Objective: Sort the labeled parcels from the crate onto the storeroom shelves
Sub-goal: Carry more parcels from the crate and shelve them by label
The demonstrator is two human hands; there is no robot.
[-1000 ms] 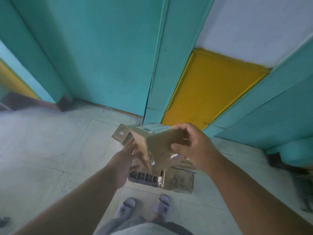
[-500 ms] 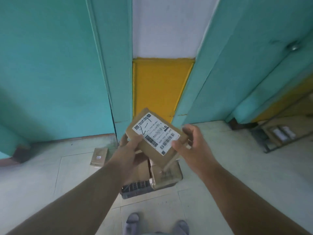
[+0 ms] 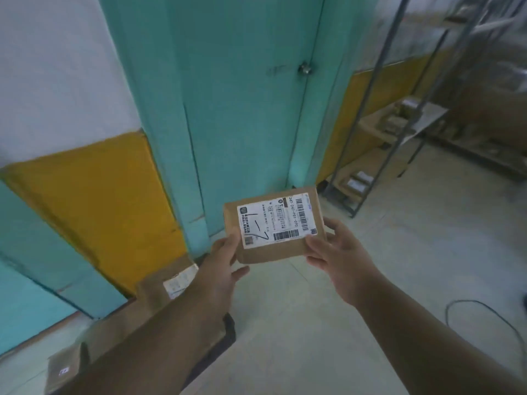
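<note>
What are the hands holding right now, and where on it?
A labeled cardboard parcel: left hand grips its lower-left edge, right hand its lower-right corner.

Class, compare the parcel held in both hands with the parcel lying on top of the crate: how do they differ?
The held parcel is in the air, gripped by the left hand and right hand; the crate parcel lies loose. The held parcel's label is sharp and shows handwriting; the crate parcel's is blurred. Both are brown with white labels.
</note>
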